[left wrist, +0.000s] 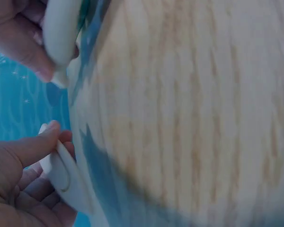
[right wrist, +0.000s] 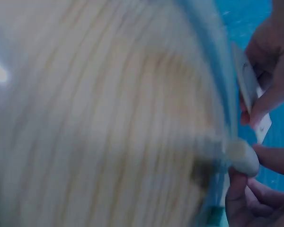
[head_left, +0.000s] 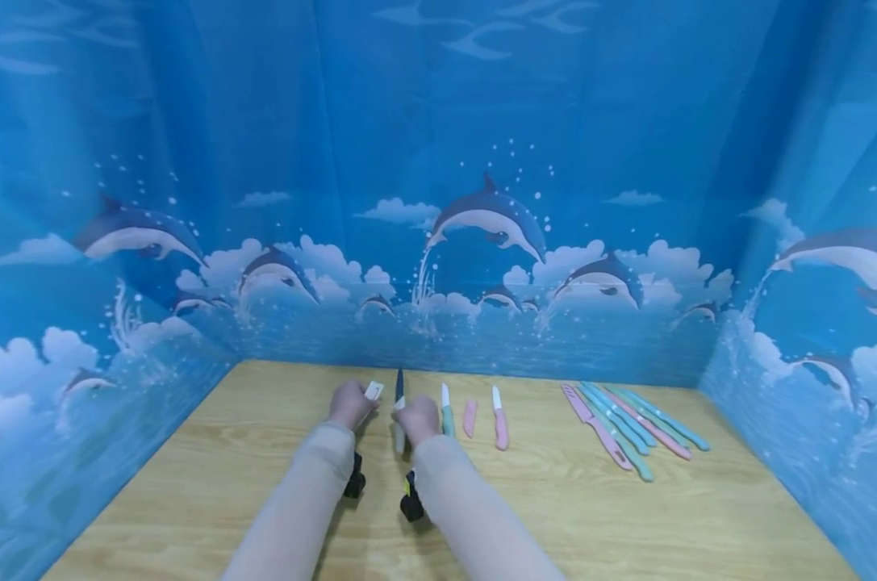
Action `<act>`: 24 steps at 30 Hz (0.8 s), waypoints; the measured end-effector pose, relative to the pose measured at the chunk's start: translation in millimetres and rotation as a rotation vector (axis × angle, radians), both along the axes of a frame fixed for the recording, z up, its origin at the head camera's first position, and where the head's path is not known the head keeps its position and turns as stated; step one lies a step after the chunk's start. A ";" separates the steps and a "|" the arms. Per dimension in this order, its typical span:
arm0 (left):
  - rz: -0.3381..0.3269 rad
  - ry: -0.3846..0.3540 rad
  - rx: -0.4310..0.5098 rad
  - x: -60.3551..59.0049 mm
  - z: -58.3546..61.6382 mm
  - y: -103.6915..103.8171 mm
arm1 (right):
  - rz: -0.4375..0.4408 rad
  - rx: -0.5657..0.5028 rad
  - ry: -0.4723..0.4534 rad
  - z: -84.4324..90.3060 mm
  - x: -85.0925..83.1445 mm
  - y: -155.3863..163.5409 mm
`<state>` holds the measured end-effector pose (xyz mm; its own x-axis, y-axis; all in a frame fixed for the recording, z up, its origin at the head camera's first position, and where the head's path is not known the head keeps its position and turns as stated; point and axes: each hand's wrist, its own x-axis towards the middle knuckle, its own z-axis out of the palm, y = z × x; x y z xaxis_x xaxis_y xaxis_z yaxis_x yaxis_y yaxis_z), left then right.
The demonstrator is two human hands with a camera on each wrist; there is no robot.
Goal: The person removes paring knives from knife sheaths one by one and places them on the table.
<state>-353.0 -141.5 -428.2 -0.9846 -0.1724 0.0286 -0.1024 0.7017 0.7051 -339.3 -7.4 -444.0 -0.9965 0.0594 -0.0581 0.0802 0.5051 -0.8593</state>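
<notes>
My left hand [head_left: 347, 405] pinches a white blade sheath [head_left: 373, 390] between thumb and fingers. In the left wrist view the flat sheath [left wrist: 68, 177] has a slot along it. To its right, my right hand [head_left: 419, 420] grips a knife by its off-white handle [head_left: 399, 440], and the dark blade [head_left: 399, 382] points toward the back wall. Sheath and knife are held apart, side by side. The right wrist view shows the rounded handle end [right wrist: 244, 158] between thumb and fingers. Just right of that hand lies a knife with a green handle [head_left: 448, 421].
Further right lie a small pink sheath [head_left: 470, 418] and a knife with a pink handle [head_left: 500, 428]. A fanned pile of pink, green and blue sheathed knives [head_left: 627, 424] is on the table's right side. A blue dolphin-print curtain [head_left: 423, 161] borders the wooden table [head_left: 525, 516].
</notes>
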 end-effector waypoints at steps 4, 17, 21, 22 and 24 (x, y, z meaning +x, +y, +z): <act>-0.004 -0.028 -0.011 -0.2 -2.2 1.8 | 0.026 0.140 0.050 0.4 -1.3 -0.2; -0.039 -0.018 -0.248 0.0 -5.5 18.1 | 0.060 0.315 0.049 2.8 0.0 0.0; -0.038 -0.010 -0.287 -0.8 -4.9 18.9 | 0.087 0.343 0.076 3.4 -1.6 0.5; -0.036 -0.007 -0.292 -1.3 -5.3 18.9 | 0.090 0.342 0.083 3.2 -1.9 0.5; -0.034 -0.002 -0.316 -2.7 -6.4 18.8 | 0.091 0.352 0.096 1.6 -3.0 0.4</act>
<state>-355.7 -122.7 -434.6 -0.9897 -0.1224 0.0739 -0.0762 0.8891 0.4513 -342.3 -7.0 -442.4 -0.9986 -0.0299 0.0437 -0.0508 0.7723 -0.6332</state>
